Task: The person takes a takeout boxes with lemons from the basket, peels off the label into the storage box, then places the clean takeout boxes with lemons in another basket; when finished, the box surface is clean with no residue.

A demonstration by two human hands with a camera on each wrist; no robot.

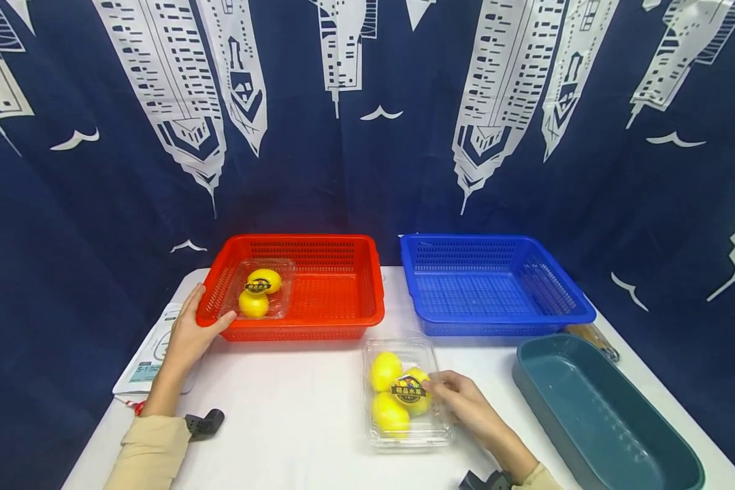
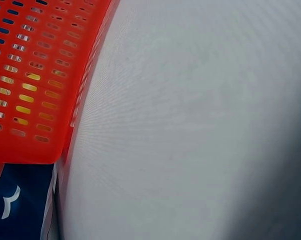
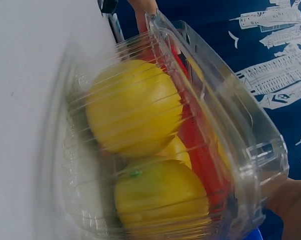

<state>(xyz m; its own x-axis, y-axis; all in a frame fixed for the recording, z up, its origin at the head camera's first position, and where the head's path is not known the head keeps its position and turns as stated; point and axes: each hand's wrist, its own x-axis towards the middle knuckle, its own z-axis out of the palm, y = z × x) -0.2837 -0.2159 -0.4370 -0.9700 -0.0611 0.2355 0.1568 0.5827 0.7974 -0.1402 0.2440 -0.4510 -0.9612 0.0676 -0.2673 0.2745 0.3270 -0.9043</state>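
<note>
A clear plastic box of yellow lemons (image 1: 388, 414) with a dark round label lies on the white table. My right hand (image 1: 465, 403) grips its right side, the thumb close to the label. In the right wrist view the box (image 3: 270, 150) fills the middle, with lemons (image 3: 135, 107) showing through its ribbed wall. At the front left corner of the red basket (image 1: 318, 332) rests my left hand (image 1: 190, 333), thumb spread from straight fingers. Inside that basket, at the left, sits another clear box with two lemons (image 1: 254, 304).
To the right of the red basket stands a blue basket (image 1: 508, 328). A dark green tray (image 1: 612, 415) lies along the table's right side, near a brown-and-clear item (image 1: 594, 338) partly hidden behind it. White printed packaging (image 1: 150, 361) lies by the left edge. A navy curtain (image 1: 355, 184) hangs behind.
</note>
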